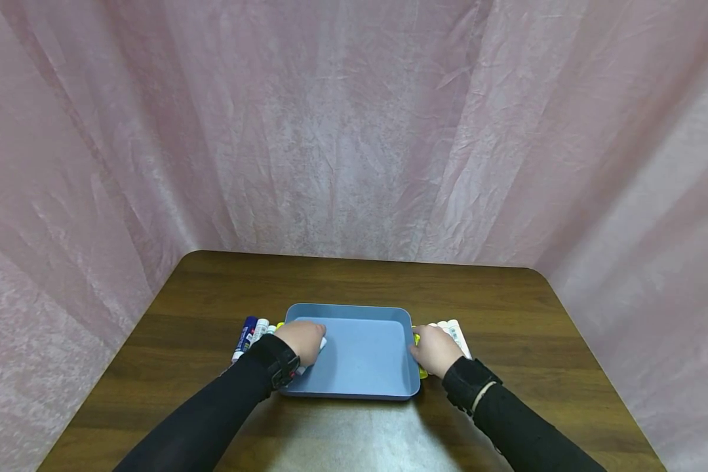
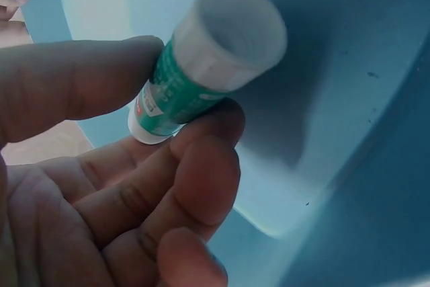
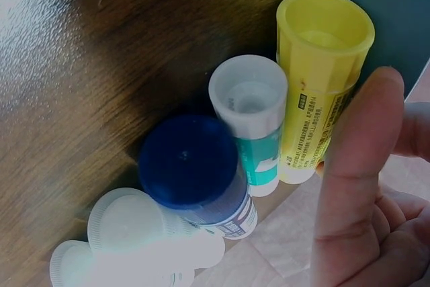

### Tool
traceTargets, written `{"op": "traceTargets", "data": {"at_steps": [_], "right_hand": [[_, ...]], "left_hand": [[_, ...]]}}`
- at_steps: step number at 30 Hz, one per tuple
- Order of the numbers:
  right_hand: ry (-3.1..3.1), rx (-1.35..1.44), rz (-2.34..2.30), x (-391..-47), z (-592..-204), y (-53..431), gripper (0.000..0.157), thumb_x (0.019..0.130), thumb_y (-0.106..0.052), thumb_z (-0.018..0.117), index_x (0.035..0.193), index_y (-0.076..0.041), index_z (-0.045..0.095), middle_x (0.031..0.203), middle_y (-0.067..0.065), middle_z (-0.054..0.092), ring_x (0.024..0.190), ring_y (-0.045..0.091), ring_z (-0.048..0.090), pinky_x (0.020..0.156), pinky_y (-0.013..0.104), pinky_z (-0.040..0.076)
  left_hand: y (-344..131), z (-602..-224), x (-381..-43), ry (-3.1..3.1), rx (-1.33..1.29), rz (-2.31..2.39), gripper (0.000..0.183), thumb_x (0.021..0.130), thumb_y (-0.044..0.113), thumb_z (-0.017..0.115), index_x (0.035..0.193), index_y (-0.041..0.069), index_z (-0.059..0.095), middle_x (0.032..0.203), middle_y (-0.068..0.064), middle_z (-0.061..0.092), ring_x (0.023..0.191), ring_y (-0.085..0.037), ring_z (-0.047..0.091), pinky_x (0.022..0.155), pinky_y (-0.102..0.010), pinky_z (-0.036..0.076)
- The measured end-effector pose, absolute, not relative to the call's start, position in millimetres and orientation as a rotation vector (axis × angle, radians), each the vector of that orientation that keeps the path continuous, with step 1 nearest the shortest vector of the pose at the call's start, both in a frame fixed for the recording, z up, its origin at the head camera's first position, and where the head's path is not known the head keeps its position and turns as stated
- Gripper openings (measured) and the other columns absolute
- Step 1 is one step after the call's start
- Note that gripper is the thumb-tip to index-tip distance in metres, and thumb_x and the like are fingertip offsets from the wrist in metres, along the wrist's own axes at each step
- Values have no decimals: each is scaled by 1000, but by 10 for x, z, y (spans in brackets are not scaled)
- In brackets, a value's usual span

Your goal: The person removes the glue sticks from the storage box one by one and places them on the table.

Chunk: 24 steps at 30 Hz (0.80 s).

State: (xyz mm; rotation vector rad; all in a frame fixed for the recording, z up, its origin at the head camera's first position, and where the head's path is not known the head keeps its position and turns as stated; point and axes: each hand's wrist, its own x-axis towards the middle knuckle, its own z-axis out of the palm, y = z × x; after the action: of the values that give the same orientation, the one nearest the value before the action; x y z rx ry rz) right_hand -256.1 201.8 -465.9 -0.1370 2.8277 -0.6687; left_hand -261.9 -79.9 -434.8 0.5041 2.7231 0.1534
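Note:
My left hand is over the left side of a light blue tray. Between thumb and fingers it pinches a small green and white glue stick, tilted, with its hollow white end toward the camera. At the tray's right edge is my right hand, its thumb straight beside a yellow glue stick. No firm grip on that stick shows; whether the thumb touches it is unclear. Next to the yellow one, in a row, are a green and white glue stick and a dark blue-capped one.
White glue sticks continue the row right of the tray. Left of the tray lie more sticks, among them a dark blue one and a white one. Everything rests on a brown wooden table with a pink curtain behind.

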Motion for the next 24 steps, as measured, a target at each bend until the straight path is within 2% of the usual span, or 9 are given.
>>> {"op": "traceTargets", "data": {"at_steps": [8, 12, 16, 19, 24], "right_hand": [[2827, -142, -667, -2566, -4658, 2023, 42, 95, -12, 68, 133, 6, 63, 58, 2, 54, 43, 12, 53, 44, 24, 43], [2839, -153, -668, -2563, -4659, 2025, 41, 95, -12, 68, 131, 6, 64, 57, 1, 53, 42, 12, 51, 43, 24, 41], [2850, -161, -669, -2563, -4662, 2024, 41, 94, -12, 69, 130, 6, 65, 56, 0, 52, 42, 11, 50, 43, 24, 40], [2844, -157, -669, -2562, -4661, 2022, 41, 94, -12, 69, 130, 6, 64, 57, 1, 54, 42, 11, 51, 43, 24, 41], [2840, -158, -675, -2557, -4656, 2021, 41, 94, -12, 68, 131, 7, 64, 58, 1, 55, 43, 11, 53, 43, 24, 41]], "left_hand": [[-832, -4376, -2666, 2744, 494, 177, 27, 88, 10, 71, 115, 8, 67, 96, -9, 70, 80, -20, 59, 77, -42, 56], [-859, -4326, -2658, 2738, 462, 237, 38, 89, 8, 70, 126, 8, 65, 103, -11, 70, 83, -22, 59, 72, -40, 55], [-889, -4261, -2654, 2744, 434, 294, 39, 89, 10, 70, 127, 9, 64, 96, -9, 68, 79, -22, 59, 64, -37, 52], [-929, -4240, -2670, 2758, 444, 330, 38, 90, 12, 70, 127, 8, 63, 92, -7, 68, 74, -20, 58, 64, -35, 51], [-1022, -4155, -2688, 2776, 432, 403, 48, 89, 13, 69, 136, 8, 59, 95, -7, 68, 73, -18, 58, 63, -32, 50]]}}
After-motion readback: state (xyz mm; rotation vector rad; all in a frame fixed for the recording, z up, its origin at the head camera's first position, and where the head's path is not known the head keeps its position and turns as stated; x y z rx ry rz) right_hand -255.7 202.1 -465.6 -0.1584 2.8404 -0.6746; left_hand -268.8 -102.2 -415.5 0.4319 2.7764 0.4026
